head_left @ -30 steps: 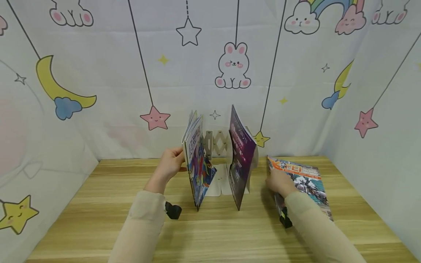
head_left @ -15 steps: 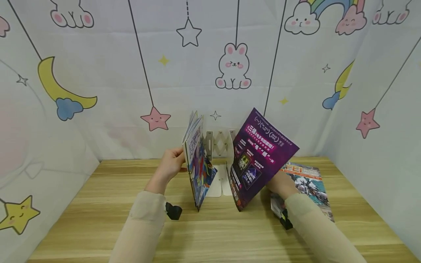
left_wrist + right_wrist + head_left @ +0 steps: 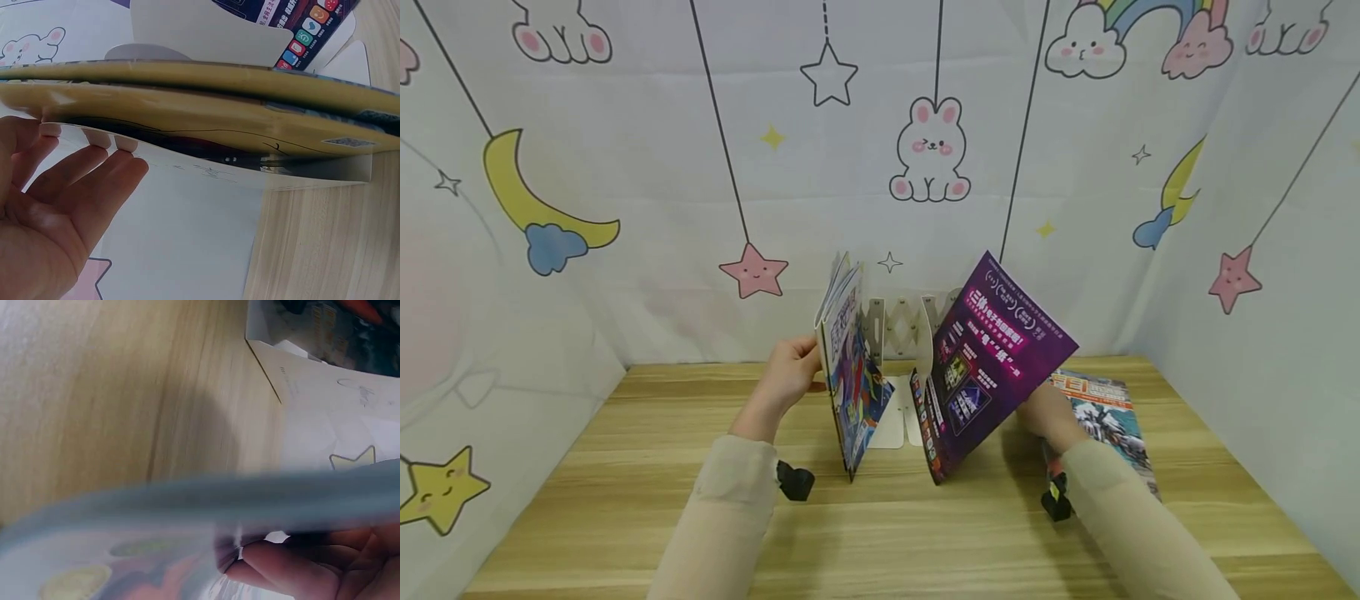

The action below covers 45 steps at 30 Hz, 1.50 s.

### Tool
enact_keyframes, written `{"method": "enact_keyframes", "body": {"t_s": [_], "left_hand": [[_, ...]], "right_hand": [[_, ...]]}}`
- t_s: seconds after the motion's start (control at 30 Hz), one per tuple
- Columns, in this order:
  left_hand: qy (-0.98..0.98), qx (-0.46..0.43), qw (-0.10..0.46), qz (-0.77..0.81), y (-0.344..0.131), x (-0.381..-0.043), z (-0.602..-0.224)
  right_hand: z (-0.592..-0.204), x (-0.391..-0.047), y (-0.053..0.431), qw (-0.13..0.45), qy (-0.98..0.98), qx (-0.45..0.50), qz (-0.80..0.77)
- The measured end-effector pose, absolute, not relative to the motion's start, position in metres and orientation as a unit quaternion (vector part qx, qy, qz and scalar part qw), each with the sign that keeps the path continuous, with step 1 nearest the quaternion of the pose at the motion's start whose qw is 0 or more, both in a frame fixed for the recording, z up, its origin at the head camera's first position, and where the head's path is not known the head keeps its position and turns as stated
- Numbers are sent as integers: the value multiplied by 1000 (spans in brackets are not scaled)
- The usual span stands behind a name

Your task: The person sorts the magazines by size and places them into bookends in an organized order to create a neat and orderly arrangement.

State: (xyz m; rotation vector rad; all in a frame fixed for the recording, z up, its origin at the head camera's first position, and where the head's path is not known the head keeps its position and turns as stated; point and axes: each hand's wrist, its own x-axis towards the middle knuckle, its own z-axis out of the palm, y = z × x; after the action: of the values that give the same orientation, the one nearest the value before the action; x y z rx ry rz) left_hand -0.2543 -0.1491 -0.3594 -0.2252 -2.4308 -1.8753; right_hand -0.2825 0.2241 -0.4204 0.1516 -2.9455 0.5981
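Observation:
In the head view, several magazines stand upright together at the left of a pale metal bookend. My left hand touches their outer side. The left wrist view shows its fingers against a glossy cover. A purple magazine leans to the right beside the bookend's right plate. My right hand is at its lower right side, partly hidden behind it. In the right wrist view, the fingers are close to a cover under a blurred edge; their grip is unclear.
Another magazine lies flat on the wooden table, right of and beneath my right forearm. White cloth printed with stars, moons and rabbits hangs behind and along both sides of the table.
The purple magazine has tipped from nearly upright to leaning right, its printed face turned toward me. My right hand has shifted slightly right and back. My left hand has stayed in place.

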Motion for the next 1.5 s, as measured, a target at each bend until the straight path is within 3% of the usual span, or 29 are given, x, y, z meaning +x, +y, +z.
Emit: {"method": "enact_keyframes", "body": {"t_s": [0.23,0.47,0.8,1.23,1.5], "left_hand": [[-789,-74,34,-610,-150,-255,-359],[-781,-70,32,-620,-149,-255,-359],[-777,-84,32,-623,-150,-253,-360],[-775,-79,30,-627,-148,-254,-359],[-775,-74,26,-627,-147,-253,-358]], "right_hand": [[-421,-279,234,51,-967,-38,248],[-424,-270,244,64,-944,-58,318],[-418,-257,251,85,-935,-60,340],[-410,-248,259,24,-919,-45,390],[-398,-228,255,61,-919,-13,390]]}}
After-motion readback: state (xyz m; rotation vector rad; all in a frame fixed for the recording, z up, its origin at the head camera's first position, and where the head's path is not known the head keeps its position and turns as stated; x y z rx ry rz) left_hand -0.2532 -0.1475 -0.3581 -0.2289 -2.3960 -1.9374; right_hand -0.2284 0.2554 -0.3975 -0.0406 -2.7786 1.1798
